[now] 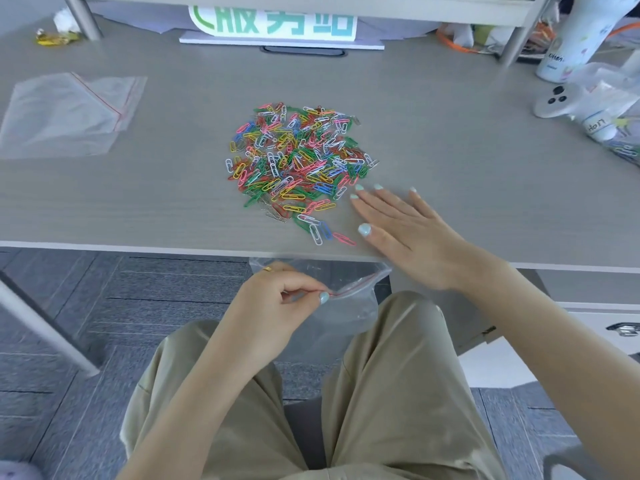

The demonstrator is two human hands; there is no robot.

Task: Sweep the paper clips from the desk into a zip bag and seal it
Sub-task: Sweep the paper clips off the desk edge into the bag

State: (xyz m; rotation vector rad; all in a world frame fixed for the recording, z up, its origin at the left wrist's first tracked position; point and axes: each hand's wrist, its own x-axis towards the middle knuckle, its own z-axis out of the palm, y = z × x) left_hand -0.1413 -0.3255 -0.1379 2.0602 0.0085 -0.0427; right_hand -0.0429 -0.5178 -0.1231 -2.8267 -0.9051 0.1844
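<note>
1. Progress, as I judge it, is at the very start: the paper clips (298,168) lie in one colourful heap at the middle of the bench (450,161), and none that I can see have gone over the edge.
2. I see the zip bag (346,299) held below the near bench edge, at 6 o'clock from the heap, over the lap. The left hand (277,306) pinches its red-lined rim between thumb and forefinger.
3. The right hand (401,230) lies flat on the bench at 4 o'clock from the heap, fingers (374,199) straight and slightly spread, holding nothing. Its fingertips sit just beside the nearest clips.
4. A few stray clips trail toward the near edge at 5 o'clock, close to the thumb.
5. Left to do, in my reading: pull the whole heap over the edge into the bag, gather the stragglers, then press the zip shut.
6. Hard to make out: whether the bag's mouth is open wide enough under the edge, since the bench hides its far lip. The clear plastic also makes it hard to say whether the bag is empty.
7. A second bag (69,112) lies flat at 10 o'clock, well apart from the heap.
</note>
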